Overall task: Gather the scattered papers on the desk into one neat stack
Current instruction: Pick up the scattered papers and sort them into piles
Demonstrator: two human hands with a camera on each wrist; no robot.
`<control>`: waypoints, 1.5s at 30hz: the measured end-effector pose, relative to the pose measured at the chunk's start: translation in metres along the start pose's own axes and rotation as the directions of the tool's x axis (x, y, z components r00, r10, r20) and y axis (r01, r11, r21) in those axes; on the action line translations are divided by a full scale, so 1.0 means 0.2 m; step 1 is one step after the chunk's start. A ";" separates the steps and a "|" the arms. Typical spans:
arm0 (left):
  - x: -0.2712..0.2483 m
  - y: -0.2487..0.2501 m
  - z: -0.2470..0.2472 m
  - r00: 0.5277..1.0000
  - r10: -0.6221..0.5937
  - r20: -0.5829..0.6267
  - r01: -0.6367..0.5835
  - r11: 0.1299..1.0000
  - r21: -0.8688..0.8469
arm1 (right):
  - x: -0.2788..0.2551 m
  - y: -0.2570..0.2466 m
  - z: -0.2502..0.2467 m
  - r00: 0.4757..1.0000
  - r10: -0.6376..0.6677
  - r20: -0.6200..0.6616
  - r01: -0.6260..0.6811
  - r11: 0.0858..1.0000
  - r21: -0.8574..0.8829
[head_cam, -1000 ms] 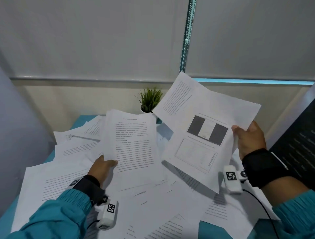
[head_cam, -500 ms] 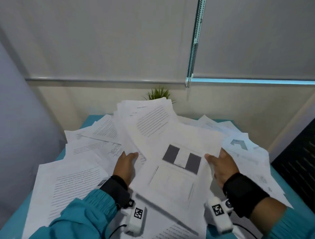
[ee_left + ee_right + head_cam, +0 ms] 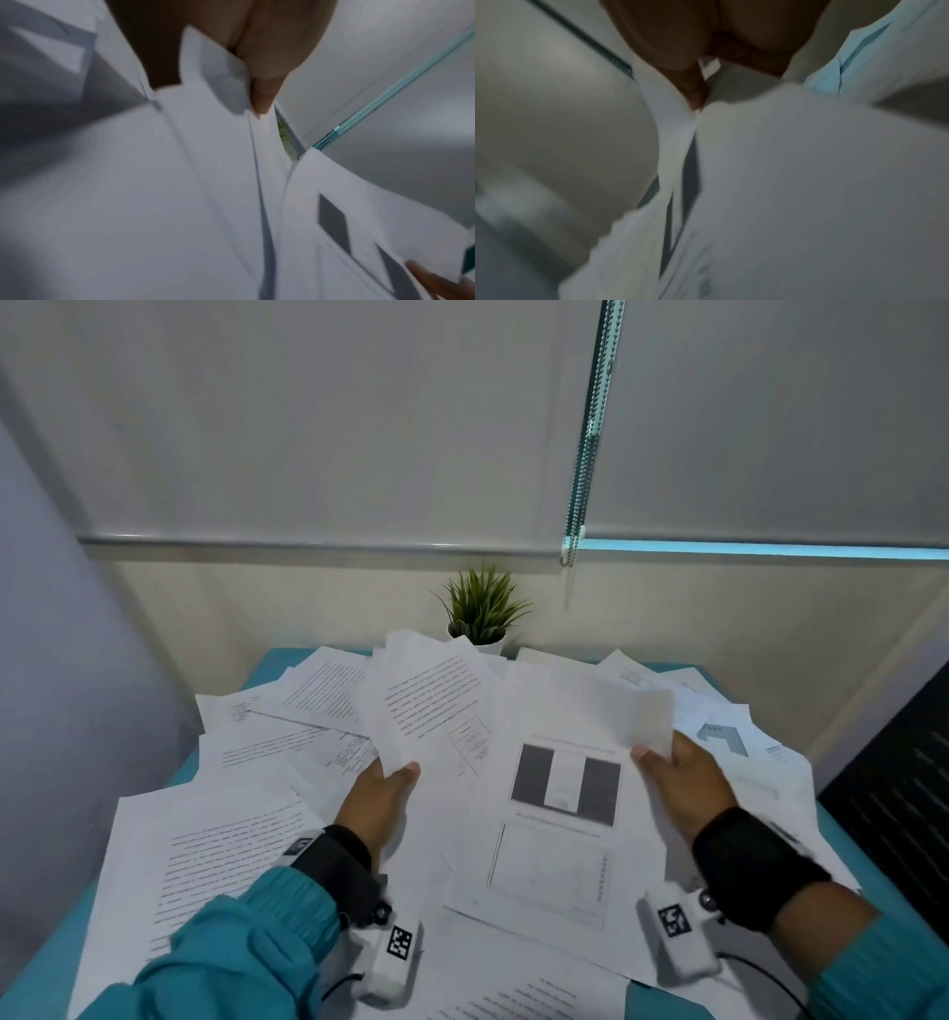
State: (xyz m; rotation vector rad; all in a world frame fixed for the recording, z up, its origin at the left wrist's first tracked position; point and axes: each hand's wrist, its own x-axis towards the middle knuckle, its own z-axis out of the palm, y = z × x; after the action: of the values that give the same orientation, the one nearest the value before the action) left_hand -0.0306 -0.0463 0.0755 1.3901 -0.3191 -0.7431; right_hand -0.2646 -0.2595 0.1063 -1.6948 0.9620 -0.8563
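Note:
Several white printed papers (image 3: 215, 845) lie scattered over the teal desk (image 3: 31, 983). My left hand (image 3: 395, 775) grips a few text sheets (image 3: 436, 706) by their lower edge, thumb on top; the left wrist view shows the thumb (image 3: 259, 91) pinching the paper. My right hand (image 3: 655, 757) pinches the right edge of a sheet with two dark blocks (image 3: 565, 783), held low over the middle of the pile. In the right wrist view the thumb (image 3: 693, 89) presses on that blurred white sheet (image 3: 782, 182). The text sheets partly overlap the block sheet.
A small potted plant (image 3: 480, 608) stands at the desk's back edge against the wall. A bead chain (image 3: 585, 433) hangs from the blinds above it. A dark panel (image 3: 893, 793) borders the desk on the right. Papers reach the desk's left and right edges.
Both hands came down and toward each other. The block sheet moved from high on the right to the middle of the pile, next to the text sheets in my left hand.

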 end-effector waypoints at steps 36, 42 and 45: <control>-0.14 0.09 0.14 0.971 0.157 0.181 -0.187 0.968 0.164 | -0.07 -0.06 0.10 0.980 -0.104 0.170 0.097 0.994 0.047; -0.13 0.13 0.13 0.950 0.299 0.092 -0.311 0.936 0.162 | -0.12 -0.11 0.11 0.919 -0.083 0.386 0.059 0.995 0.075; -0.11 0.14 0.11 0.964 0.251 0.089 -0.260 0.959 0.110 | -0.13 -0.13 0.12 0.928 -0.084 0.362 0.051 0.994 0.101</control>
State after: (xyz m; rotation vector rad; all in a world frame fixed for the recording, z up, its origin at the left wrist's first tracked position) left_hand -0.0536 -0.0494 0.1107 1.4042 -0.5996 -0.5692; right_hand -0.2490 -0.2209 0.1207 -1.7388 0.6053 -0.5866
